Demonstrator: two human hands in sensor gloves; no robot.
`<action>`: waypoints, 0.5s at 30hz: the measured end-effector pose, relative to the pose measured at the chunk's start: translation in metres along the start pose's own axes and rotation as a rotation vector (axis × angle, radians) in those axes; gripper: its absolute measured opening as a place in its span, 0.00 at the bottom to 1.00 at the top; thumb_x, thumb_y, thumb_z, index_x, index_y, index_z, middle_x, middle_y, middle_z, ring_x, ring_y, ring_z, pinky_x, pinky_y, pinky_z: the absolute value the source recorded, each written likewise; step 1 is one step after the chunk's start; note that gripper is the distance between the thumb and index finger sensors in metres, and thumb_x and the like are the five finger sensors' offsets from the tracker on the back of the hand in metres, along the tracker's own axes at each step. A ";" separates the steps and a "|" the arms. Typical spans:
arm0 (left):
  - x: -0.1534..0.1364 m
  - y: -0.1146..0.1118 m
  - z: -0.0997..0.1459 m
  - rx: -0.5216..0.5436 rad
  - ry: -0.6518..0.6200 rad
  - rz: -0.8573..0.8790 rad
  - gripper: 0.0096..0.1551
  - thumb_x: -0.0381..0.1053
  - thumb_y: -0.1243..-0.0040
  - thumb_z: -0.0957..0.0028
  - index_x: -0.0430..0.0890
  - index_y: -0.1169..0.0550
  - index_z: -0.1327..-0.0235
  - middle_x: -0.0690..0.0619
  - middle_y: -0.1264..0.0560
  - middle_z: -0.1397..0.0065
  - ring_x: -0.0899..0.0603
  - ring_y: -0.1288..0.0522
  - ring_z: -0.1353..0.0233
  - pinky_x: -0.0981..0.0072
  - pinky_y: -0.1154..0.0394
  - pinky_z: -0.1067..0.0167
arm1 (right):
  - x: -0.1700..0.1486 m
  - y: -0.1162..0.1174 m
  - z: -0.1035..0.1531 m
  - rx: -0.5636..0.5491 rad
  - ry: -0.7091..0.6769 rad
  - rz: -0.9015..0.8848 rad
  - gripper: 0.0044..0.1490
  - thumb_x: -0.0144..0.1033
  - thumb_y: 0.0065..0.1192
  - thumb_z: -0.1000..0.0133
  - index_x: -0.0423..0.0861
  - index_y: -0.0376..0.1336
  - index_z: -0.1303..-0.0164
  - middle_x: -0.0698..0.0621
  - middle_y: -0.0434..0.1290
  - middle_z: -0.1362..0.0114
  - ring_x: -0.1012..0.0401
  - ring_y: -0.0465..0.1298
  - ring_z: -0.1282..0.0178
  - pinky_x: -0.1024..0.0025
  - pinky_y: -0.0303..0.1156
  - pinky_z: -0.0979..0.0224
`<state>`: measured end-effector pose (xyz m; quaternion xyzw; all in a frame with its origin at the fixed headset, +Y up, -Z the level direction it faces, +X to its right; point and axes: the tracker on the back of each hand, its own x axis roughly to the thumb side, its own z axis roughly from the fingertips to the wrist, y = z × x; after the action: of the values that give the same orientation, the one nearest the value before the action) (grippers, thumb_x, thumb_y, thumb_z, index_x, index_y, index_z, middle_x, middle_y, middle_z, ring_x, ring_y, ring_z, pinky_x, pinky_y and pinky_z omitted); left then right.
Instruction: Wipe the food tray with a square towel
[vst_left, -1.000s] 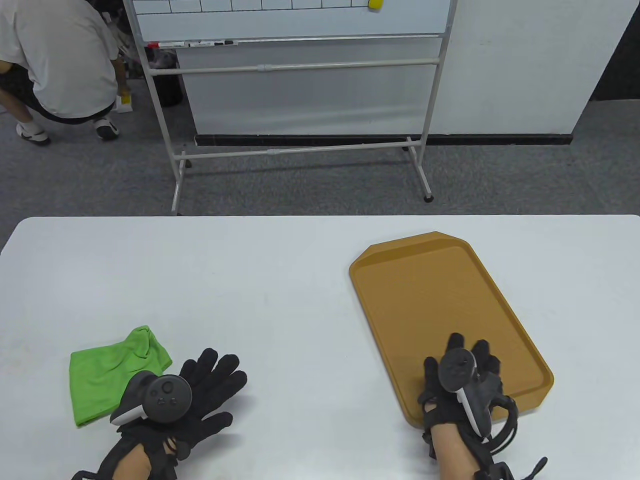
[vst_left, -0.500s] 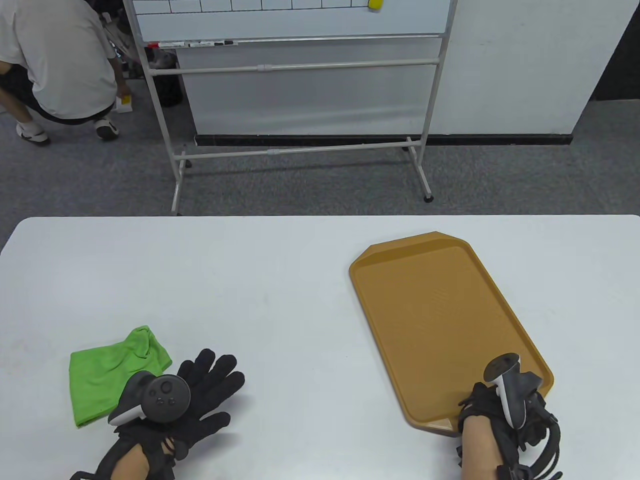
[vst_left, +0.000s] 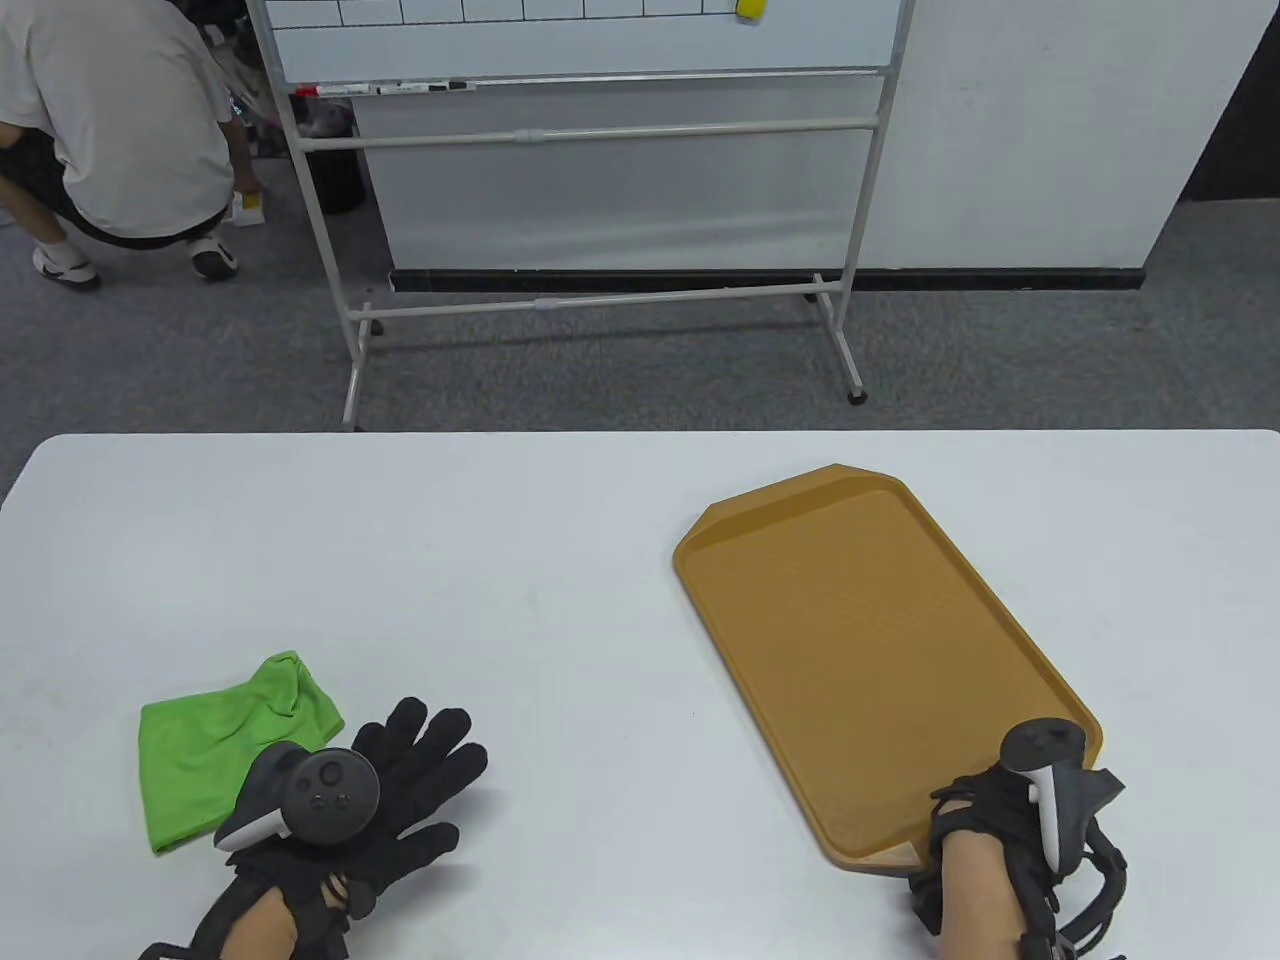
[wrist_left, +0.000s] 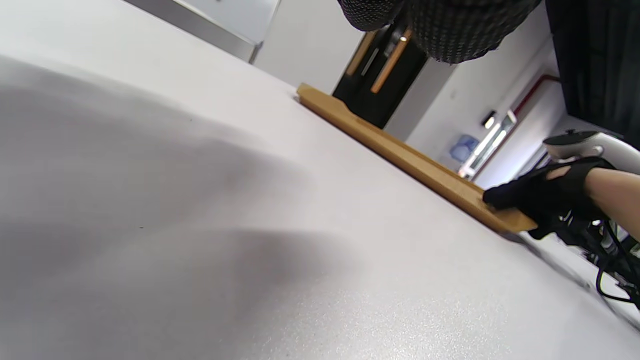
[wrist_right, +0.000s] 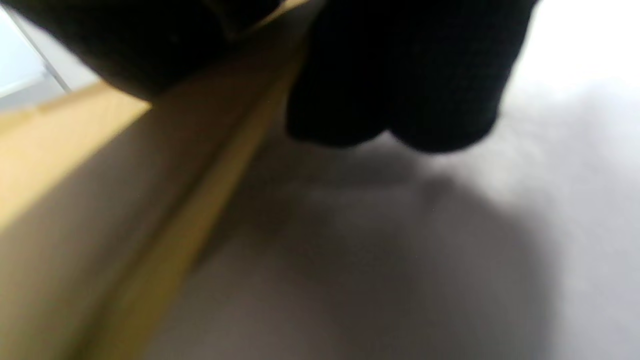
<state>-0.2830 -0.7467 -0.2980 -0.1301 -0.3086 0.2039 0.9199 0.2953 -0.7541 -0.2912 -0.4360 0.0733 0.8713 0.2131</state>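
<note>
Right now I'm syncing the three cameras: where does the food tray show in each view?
Table view: the food tray lies right of centre, near corner under the right hand.
Left wrist view: the tray is a thin brown edge running diagonally from centre to right.
Right wrist view: its rim fills the left side, blurred.
Shared landmark: the right hand at the tray's near corner.

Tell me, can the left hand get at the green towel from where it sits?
Probably yes. The left hand lies flat on the table, fingers spread, right beside the green towel, with nothing between them. The right hand is occupied at the tray.
</note>
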 end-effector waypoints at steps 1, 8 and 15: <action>0.000 0.000 0.000 0.001 0.000 0.001 0.42 0.66 0.49 0.47 0.59 0.47 0.20 0.59 0.64 0.14 0.35 0.70 0.18 0.35 0.66 0.27 | 0.001 -0.002 0.001 -0.008 -0.018 -0.011 0.46 0.49 0.72 0.50 0.53 0.56 0.22 0.32 0.63 0.30 0.59 0.84 0.59 0.65 0.85 0.58; -0.001 0.001 0.000 0.011 -0.002 0.006 0.42 0.66 0.49 0.47 0.59 0.47 0.19 0.59 0.64 0.14 0.34 0.70 0.18 0.34 0.66 0.27 | 0.017 -0.007 0.010 0.076 -0.230 -0.050 0.45 0.41 0.67 0.47 0.54 0.52 0.20 0.33 0.56 0.21 0.56 0.81 0.55 0.61 0.81 0.52; -0.001 0.002 0.001 0.017 0.003 0.006 0.42 0.66 0.49 0.47 0.59 0.46 0.19 0.59 0.64 0.14 0.34 0.70 0.18 0.33 0.66 0.27 | 0.041 0.005 0.026 0.166 -0.431 0.051 0.42 0.38 0.63 0.46 0.58 0.51 0.21 0.38 0.53 0.16 0.53 0.78 0.50 0.57 0.78 0.47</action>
<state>-0.2852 -0.7457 -0.2985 -0.1235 -0.3049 0.2091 0.9209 0.2521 -0.7376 -0.3080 -0.2187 0.1086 0.9403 0.2369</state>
